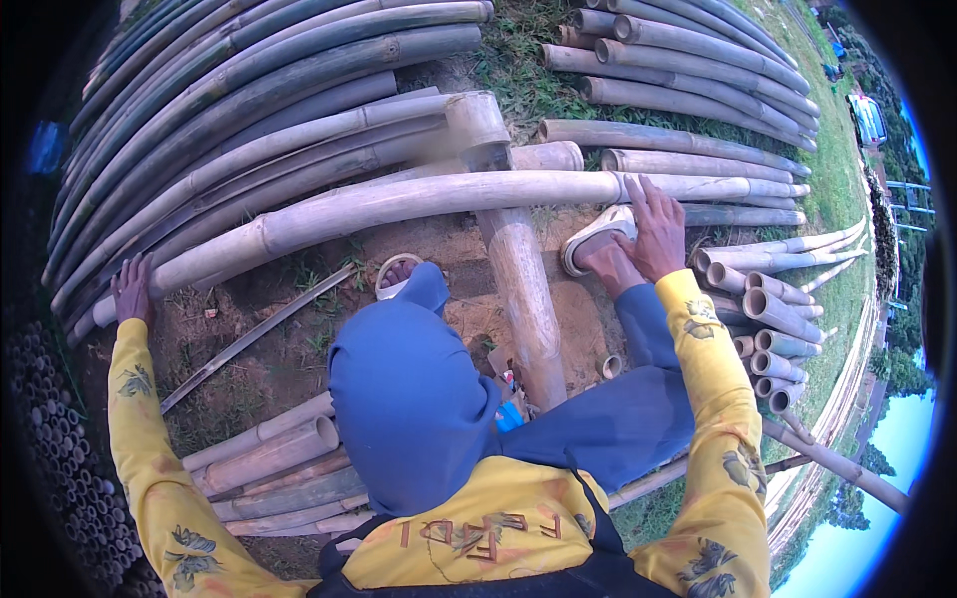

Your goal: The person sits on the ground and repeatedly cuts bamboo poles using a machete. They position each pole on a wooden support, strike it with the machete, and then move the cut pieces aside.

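A long, pale bamboo pole (399, 202) lies across in front of me, over an upright wooden post (526, 309). At its far left end my left hand (132, 291) curls its fingers over the pole. My right hand (655, 231) grips the pole on the right, fingers laid across its top and thumb on the near side. My feet in light sandals (596, 239) stand on the ground just this side of the pole. A blur near the top of the post hides some detail there.
Stacked bamboo poles (299, 70) fill the far left, with more poles (698, 75) at the far right. Cut bamboo pieces (778, 309) are piled at the right. A thin split strip (254, 334) lies on the soil. Short poles (269, 453) lie beside my left hip.
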`<action>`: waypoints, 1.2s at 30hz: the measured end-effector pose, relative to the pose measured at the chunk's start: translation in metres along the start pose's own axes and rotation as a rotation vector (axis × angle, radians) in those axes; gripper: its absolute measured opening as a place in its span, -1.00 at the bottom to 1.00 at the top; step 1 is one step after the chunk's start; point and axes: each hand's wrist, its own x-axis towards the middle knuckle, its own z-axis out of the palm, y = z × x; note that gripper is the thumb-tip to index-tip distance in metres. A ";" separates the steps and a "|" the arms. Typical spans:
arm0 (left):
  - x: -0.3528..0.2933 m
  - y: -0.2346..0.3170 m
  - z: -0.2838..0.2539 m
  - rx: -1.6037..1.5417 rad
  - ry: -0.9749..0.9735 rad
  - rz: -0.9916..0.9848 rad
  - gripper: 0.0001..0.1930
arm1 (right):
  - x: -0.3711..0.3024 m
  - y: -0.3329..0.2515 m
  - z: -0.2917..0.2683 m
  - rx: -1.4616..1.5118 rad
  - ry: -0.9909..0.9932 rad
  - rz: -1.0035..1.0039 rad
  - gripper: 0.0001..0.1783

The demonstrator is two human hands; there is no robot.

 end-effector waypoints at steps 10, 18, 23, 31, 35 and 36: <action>-0.038 0.259 -0.151 -0.527 0.490 0.550 -0.01 | 0.083 0.000 0.053 -0.163 -0.015 -0.241 0.01; -0.005 0.326 -0.142 -0.382 0.551 0.575 -0.41 | 0.101 0.013 0.056 -0.022 -0.095 -0.342 -0.16; -0.020 0.279 -0.137 -0.407 0.474 0.528 -0.48 | 0.105 -0.026 0.018 -0.002 -0.146 -0.398 -0.15; -0.022 0.143 -0.111 -0.400 0.237 0.469 -0.30 | 0.121 -0.153 -0.034 0.070 -0.171 -0.492 -0.27; -0.025 0.079 -0.061 -0.299 0.099 0.297 -0.24 | 0.139 -0.237 -0.035 0.148 -0.167 -0.619 -0.44; -0.031 0.067 -0.041 -0.240 0.139 0.228 -0.23 | 0.145 -0.261 -0.033 0.125 -0.187 -0.638 -0.47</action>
